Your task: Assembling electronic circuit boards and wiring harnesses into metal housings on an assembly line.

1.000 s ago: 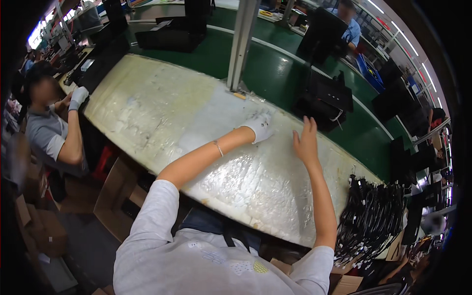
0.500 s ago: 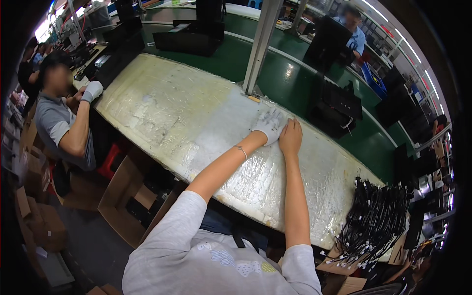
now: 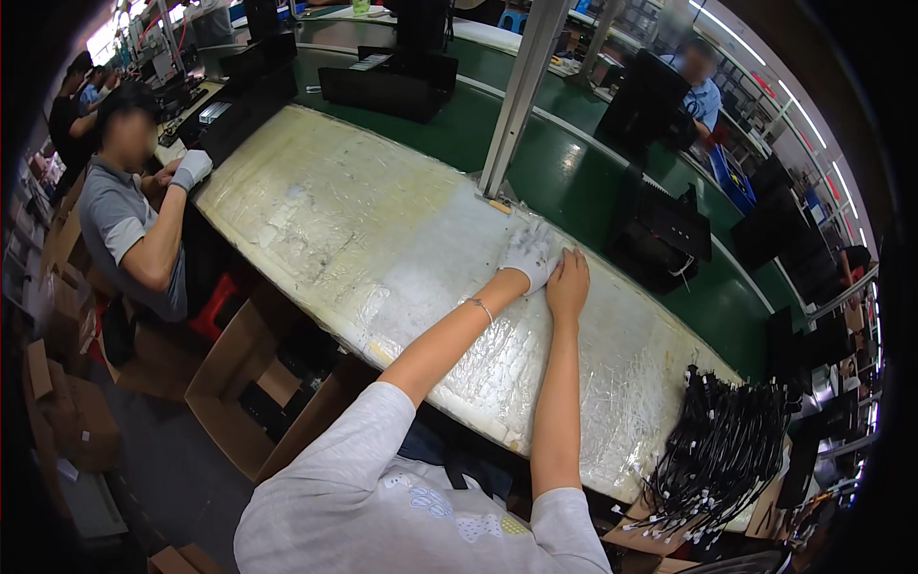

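My left hand (image 3: 527, 254), in a white glove with grey smudges, lies flat on the plastic-covered worktable (image 3: 373, 210) near its far edge. Its fingers are stretched out and nothing is in them. Close beside it on the right, my bare right hand (image 3: 569, 286) rests palm down with fingers extended, also holding nothing. The two hands meet or nearly meet at their inner sides. A thin bracelet (image 3: 481, 305) circles my left wrist.
A bundle of black cables (image 3: 722, 459) with white connectors lies at the table's right end. A metal post (image 3: 521, 105) stands beyond my hands. Black metal housings (image 3: 660, 230) sit on the green conveyor (image 3: 574, 172). A gloved co-worker (image 3: 134, 201) sits left, near an open carton (image 3: 225, 402).
The view has shifted a little, so the surroundings sit slightly differently in it. Both my hands stay resting at the same place on the table.
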`<action>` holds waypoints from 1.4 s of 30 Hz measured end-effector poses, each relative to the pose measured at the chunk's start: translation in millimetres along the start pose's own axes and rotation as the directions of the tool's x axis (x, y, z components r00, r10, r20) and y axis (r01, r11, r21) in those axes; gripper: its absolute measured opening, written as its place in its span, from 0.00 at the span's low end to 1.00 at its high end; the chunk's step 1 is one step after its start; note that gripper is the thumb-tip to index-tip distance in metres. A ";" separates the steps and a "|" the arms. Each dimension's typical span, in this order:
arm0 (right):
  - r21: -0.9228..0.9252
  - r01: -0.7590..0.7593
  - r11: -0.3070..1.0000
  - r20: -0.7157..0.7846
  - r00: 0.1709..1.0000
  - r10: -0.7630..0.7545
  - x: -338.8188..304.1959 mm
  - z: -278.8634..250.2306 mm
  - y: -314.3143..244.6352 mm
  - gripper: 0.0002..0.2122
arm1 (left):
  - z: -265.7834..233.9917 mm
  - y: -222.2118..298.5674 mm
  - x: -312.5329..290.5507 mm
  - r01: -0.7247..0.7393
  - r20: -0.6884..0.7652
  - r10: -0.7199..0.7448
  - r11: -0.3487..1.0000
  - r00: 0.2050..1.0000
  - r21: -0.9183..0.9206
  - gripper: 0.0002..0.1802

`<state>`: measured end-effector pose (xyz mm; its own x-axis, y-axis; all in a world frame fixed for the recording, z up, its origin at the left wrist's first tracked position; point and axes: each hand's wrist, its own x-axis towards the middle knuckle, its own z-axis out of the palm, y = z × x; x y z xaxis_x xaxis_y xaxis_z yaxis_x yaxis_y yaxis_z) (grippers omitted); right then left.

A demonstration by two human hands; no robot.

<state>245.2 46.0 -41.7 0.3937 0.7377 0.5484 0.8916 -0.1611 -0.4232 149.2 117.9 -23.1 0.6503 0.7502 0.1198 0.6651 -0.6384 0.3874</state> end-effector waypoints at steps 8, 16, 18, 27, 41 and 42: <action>0.054 0.023 0.998 -0.008 1.000 -0.023 0.5 0.2 11.3 0.14 | 0.6 -3.5 -0.1 -0.028 0.000 0.028 0.999 1.000 -0.017 0.35; 0.047 0.008 0.999 0.013 1.000 -0.008 0.8 1.9 12.1 0.15 | 0.2 -4.1 1.1 -0.041 0.001 0.041 0.999 0.999 -0.006 0.34; 0.048 0.009 0.999 0.016 1.000 -0.010 0.8 2.2 11.4 0.15 | 1.8 -5.6 1.9 -0.029 0.024 0.029 0.999 0.999 -0.022 0.35; 0.059 0.068 0.996 0.024 0.997 -0.069 7.1 7.6 9.6 0.18 | -62.6 13.5 -8.0 -0.318 -0.673 0.061 0.910 0.737 -0.265 0.18; 0.579 0.183 0.794 0.271 0.876 -0.400 -45.7 -30.6 -201.4 0.29 | -262.7 -55.3 -311.3 -0.402 -0.732 -0.060 0.803 0.679 -0.439 0.24; 0.584 0.210 0.784 0.273 0.859 -0.434 -48.5 -26.1 -214.9 0.30 | -259.5 -73.2 -323.1 -0.345 -0.735 -0.106 0.832 0.669 -0.435 0.28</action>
<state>40.4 27.7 41.4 -0.1098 0.8825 0.4573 0.6513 0.4115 -0.6376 -204.8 -33.1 147.0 0.0947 0.6967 0.7111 0.1691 -0.7152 0.6782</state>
